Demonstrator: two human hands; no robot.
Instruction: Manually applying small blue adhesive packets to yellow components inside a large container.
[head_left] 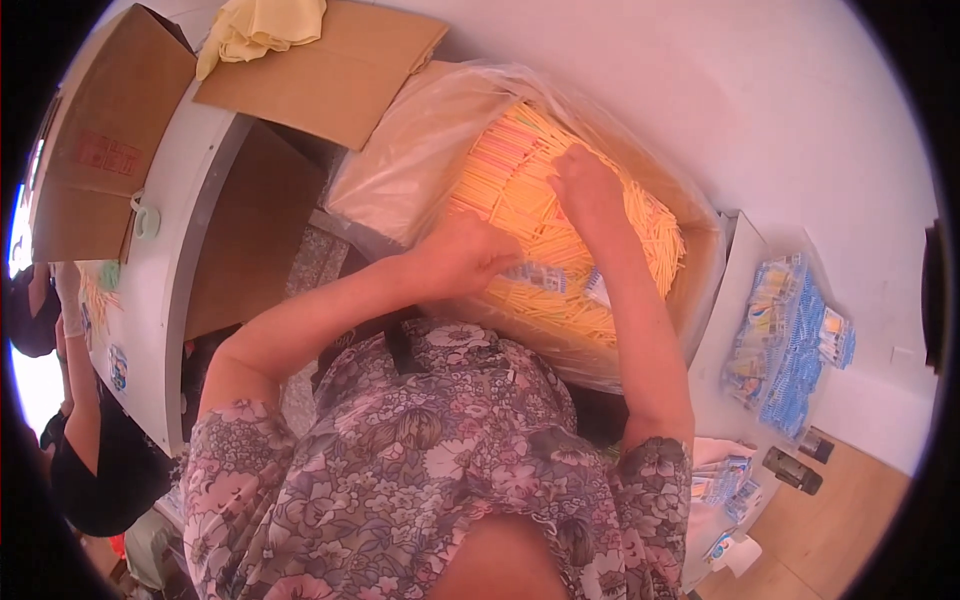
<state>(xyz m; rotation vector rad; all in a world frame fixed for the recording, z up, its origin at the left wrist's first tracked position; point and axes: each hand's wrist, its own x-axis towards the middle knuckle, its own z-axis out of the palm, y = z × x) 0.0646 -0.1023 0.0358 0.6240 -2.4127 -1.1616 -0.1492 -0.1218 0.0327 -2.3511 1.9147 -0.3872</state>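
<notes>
A cardboard box [705,265] lined with clear plastic stands before me, heaped with thin yellow and orange sticks [525,195]. Over the far part of the heap, my right hand [585,185] has its fingers closed; whatever is in them is too small to make out. Lower and to the left, my left hand [465,258] is curled over the near side of the sticks, fingers drawn together. Just right of its fingertips lies a small blue-and-clear packet [540,277]; I cannot tell whether they touch. Another small packet [598,288] is partly hidden by my right forearm.
Many blue packets [780,335] are piled on the right, with more packets [725,485] nearer me. At left, a white table [165,330] bears a large carton [110,150]. A cardboard flap [325,70] carries a yellow cloth [262,28]. Another person [100,460] is at far left.
</notes>
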